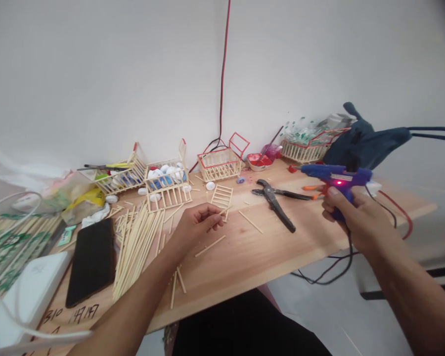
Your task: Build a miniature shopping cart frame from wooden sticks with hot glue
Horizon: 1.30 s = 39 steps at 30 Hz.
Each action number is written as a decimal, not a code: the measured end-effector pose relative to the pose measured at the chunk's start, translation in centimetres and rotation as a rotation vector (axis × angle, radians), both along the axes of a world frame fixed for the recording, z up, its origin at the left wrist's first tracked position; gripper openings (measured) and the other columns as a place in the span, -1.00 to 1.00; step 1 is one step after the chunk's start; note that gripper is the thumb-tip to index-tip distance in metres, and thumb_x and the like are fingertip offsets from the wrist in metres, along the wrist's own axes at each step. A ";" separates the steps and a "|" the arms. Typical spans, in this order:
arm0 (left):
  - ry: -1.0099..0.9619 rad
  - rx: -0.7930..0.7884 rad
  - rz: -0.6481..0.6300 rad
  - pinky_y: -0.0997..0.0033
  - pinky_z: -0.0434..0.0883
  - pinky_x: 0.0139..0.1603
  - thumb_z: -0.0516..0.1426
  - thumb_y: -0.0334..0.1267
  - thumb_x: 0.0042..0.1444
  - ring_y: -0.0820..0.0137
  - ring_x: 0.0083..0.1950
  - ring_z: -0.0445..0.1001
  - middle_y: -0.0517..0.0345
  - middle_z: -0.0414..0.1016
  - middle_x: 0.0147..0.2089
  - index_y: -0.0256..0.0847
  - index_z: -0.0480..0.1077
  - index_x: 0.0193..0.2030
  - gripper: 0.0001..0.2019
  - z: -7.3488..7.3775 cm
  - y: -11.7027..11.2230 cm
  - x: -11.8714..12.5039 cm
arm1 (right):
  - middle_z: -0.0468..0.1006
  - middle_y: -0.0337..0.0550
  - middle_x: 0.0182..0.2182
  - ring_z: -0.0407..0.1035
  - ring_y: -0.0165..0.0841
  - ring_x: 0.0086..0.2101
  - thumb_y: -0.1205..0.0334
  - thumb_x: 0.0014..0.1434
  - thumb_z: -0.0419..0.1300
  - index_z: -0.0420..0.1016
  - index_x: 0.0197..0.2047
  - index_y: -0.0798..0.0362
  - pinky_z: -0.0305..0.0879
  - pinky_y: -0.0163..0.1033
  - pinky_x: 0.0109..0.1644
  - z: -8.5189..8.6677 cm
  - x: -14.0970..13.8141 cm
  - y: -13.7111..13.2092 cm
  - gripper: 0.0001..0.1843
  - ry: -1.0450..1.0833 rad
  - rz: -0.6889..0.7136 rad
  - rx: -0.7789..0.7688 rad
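Note:
My left hand (198, 221) hovers over the wooden table (244, 257), its fingers pinched on a thin wooden stick (222, 211). Just beyond it lies a small ladder-like stick panel (221, 196). My right hand (356, 217) is wrapped round the grip of a blue glue gun (333, 174), held above the table's right end with its nozzle pointing left and a red light glowing. A pile of long sticks (135, 247) lies to the left of my left hand.
Black pliers (276, 198) lie between my hands. Several stick-built baskets (219, 164) stand along the wall, some filled with bottle caps (166, 174). A black phone (91, 259) and a white box (25, 291) sit at the left. A dark blue bag (363, 138) rests at the far right.

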State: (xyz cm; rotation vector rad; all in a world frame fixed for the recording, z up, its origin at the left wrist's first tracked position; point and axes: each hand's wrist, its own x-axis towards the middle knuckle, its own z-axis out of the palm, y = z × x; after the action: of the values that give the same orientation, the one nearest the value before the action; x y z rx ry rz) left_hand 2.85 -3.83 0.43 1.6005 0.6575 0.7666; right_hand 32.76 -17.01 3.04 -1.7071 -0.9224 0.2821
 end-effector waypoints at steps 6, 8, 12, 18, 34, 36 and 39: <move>-0.036 0.018 0.054 0.54 0.33 -0.38 0.22 -0.24 0.07 0.53 -0.44 0.40 0.15 0.53 -0.42 -0.29 0.47 -0.31 -0.86 0.2 -0.1 -0.1 | 0.47 -0.03 -0.31 0.26 -0.36 -0.47 -0.07 0.11 0.24 0.43 -0.19 0.03 0.11 -0.28 -0.56 1.1 -4.9 -1.7 -0.65 0.355 0.370 -0.055; -0.041 0.024 0.050 0.53 0.34 -0.37 0.22 -0.25 0.07 0.53 -0.45 0.40 0.15 0.53 -0.42 -0.29 0.48 -0.33 -0.87 0.2 -0.1 -0.1 | 0.44 -0.11 -0.42 0.22 -0.40 -0.52 -0.08 0.14 0.21 0.42 -0.18 0.04 0.11 -0.29 -0.55 1.0 -5.9 -2.1 -0.64 0.309 0.458 -0.102; -0.067 0.016 0.054 0.52 0.35 -0.37 0.23 -0.25 0.07 0.52 -0.45 0.41 0.16 0.53 -0.44 -0.28 0.48 -0.33 -0.87 0.2 -0.1 -0.1 | 0.38 -0.17 -0.49 0.19 -0.44 -0.54 -0.16 0.17 0.14 0.41 -0.20 0.08 0.09 -0.32 -0.55 0.8 -7.1 -2.4 -0.57 0.218 0.526 -0.191; -0.067 0.022 0.047 0.54 0.35 -0.38 0.22 -0.26 0.08 0.54 -0.46 0.40 0.17 0.53 -0.44 -0.29 0.48 -0.32 -0.88 0.4 -0.2 -0.2 | 0.34 -0.20 -0.56 0.16 -0.47 -0.56 -0.23 0.18 0.08 0.41 -0.35 0.11 0.08 -0.34 -0.55 0.6 -8.1 -2.4 -0.49 0.099 0.476 -0.215; -0.052 0.029 0.051 0.51 0.38 -0.37 0.23 -0.21 0.06 0.50 -0.43 0.42 0.14 0.53 -0.44 -0.28 0.49 -0.34 -0.85 0.9 -0.4 -0.1 | 0.29 -0.23 -0.55 0.14 -0.46 -0.56 -0.24 0.18 0.06 0.38 -0.27 0.11 0.08 -0.32 -0.55 0.2 -8.1 -2.0 -0.48 0.000 0.456 -0.257; -0.043 0.032 0.049 0.52 0.37 -0.37 0.23 -0.22 0.06 0.51 -0.44 0.42 0.15 0.53 -0.44 -0.28 0.49 -0.35 -0.85 1.0 -0.5 -0.2 | 0.29 -0.23 -0.55 0.15 -0.45 -0.56 -0.25 0.17 0.06 0.38 -0.27 0.11 0.09 -0.32 -0.55 0.3 -8.2 -2.0 -0.47 -0.005 0.452 -0.253; -0.038 0.033 0.048 0.53 0.37 -0.37 0.23 -0.23 0.07 0.51 -0.43 0.42 0.15 0.53 -0.44 -0.28 0.49 -0.36 -0.86 1.0 -0.5 -0.2 | 0.29 -0.23 -0.54 0.15 -0.46 -0.56 -0.25 0.17 0.07 0.36 -0.29 0.10 0.09 -0.32 -0.55 0.4 -8.2 -2.0 -0.49 0.009 0.453 -0.252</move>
State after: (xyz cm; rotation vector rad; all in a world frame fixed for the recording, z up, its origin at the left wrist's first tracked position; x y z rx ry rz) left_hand 2.66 -4.32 1.41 1.6013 0.6605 0.8453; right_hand 24.55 -19.06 3.42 -1.7023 -1.3076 0.7316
